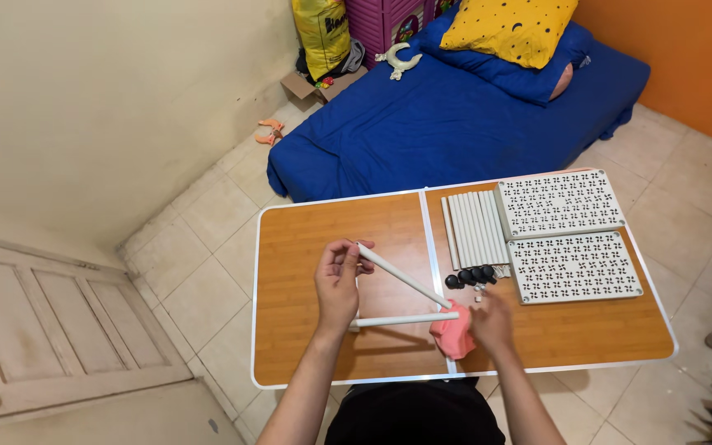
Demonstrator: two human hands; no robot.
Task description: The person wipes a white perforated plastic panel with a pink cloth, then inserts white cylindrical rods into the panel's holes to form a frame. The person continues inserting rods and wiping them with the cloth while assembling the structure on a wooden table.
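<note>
I see my left hand [338, 280] curled around two smooth white tubes [401, 276], pinching their left ends above the glossy wood-grain folding table [306, 346]. My right hand [492, 323] presses a soft pink cloth [452, 334] against their right ends. Farther right lie more white tubes [475, 228], round black caps [471, 276] and two perforated white panels [566, 235].
</note>
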